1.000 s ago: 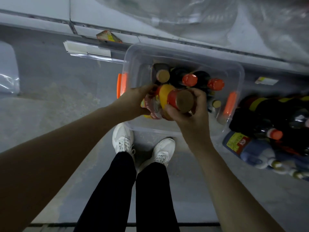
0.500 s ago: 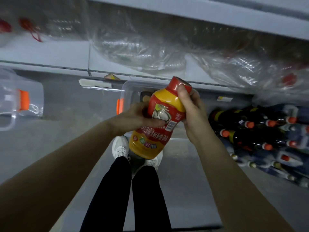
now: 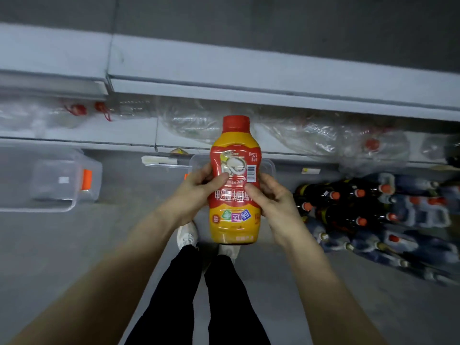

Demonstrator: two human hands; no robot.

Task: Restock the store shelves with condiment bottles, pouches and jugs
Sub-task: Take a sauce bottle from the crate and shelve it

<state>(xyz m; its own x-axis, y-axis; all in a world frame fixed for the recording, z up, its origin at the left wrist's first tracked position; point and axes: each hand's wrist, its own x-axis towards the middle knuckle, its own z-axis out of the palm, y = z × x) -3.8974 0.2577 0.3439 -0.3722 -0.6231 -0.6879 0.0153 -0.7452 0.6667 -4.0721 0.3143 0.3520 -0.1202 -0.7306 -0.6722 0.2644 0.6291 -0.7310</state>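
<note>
Both arms reach forward with the hands meeting at chest height in front of the person. The left hand (image 3: 196,192) grips the bottle (image 3: 235,227) from its left side, thumb laid across the label and fingers curled round behind. The right hand (image 3: 271,197) holds the right side the same way, thumb on the label just beside the left thumb.

The bottle is in the air between the hands, above the shoes (image 3: 186,236) and in front of a clear bin (image 3: 270,168) on the floor, most of which it hides. A second clear bin (image 3: 64,183) with an orange latch sits well to the left. To the right, dark bottles (image 3: 336,207) with orange caps lie in a heap on the floor. Beyond are grey shelves (image 3: 249,70), the lower one holding plastic-wrapped packs (image 3: 311,135).

The bottle's long axis runs straight away from the person. Its red cap (image 3: 236,123) points at the shelves and its yellow base towards the legs. The label faces the camera, its print upside down.
</note>
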